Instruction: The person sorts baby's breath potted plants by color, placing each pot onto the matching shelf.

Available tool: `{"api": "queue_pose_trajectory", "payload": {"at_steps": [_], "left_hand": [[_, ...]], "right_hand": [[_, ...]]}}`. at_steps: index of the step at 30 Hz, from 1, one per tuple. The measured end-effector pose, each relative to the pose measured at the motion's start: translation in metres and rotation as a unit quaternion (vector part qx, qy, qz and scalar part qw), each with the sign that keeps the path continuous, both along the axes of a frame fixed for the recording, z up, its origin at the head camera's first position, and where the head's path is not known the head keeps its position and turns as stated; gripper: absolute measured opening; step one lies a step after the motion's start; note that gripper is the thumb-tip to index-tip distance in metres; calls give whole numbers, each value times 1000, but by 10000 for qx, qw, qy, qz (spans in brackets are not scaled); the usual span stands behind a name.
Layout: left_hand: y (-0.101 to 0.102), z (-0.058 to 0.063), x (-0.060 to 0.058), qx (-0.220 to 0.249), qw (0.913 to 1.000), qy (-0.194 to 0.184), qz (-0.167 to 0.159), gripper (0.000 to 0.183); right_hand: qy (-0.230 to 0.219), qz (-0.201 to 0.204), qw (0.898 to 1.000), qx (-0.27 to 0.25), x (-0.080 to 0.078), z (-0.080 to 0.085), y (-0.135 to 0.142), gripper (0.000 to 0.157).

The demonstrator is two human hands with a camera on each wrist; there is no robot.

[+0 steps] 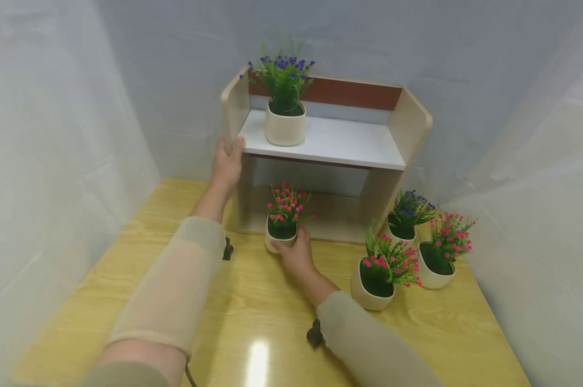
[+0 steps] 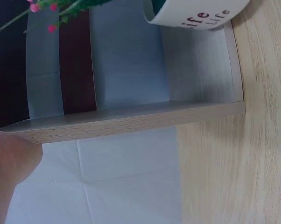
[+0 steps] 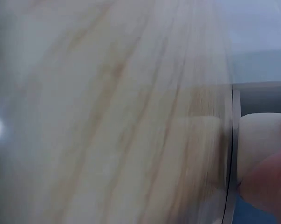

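My left hand [image 1: 225, 169] grips the left side panel [image 1: 236, 107] of a small two-level desk shelf [image 1: 339, 141], its thumb near the upper board's front edge. Low at the shelf's front, a white pot of pink flowers [image 1: 282, 230] is held in my right hand [image 1: 298, 255]. That pot is upright at the left part of the lower board's front edge. Red lettering shows on the white pot [image 2: 201, 14] in the left wrist view. On the upper board stands a white pot of purple flowers [image 1: 285, 128]. The right wrist view catches only part of the holding hand [image 3: 268, 182].
Right of the shelf, two pink-flowered pots [image 1: 372, 293] [image 1: 434, 274] and a purple-flowered pot [image 1: 401, 228] stand grouped on the wooden table [image 1: 252, 301]. White sheeting [image 1: 185, 80] hangs behind and at both sides. Small black devices [image 1: 315, 334] sit at both wrists.
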State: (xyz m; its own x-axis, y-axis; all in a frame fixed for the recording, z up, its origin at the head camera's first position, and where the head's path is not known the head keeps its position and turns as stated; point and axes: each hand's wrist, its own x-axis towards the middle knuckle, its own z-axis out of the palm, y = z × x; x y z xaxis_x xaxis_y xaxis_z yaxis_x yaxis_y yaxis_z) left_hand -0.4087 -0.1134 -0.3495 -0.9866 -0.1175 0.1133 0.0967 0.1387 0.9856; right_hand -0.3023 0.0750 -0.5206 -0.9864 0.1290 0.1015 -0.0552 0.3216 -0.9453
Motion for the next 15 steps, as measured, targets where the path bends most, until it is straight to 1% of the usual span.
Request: {"api": "queue_pose_trajectory", "payload": {"at_steps": [6,9,15], "left_hand": [[1,0,1,-31,10000,2,-2,94],[1,0,2,-69,10000,6,13,96],[0,-2,-1,-29,9999,104,38,92]], "right_hand": [[-52,-191,9996,195,-8,1,-4,79],[24,-248,9992,297,-16,1,-7,78],[193,-224,9986,434,-31,1,-11,72]]}}
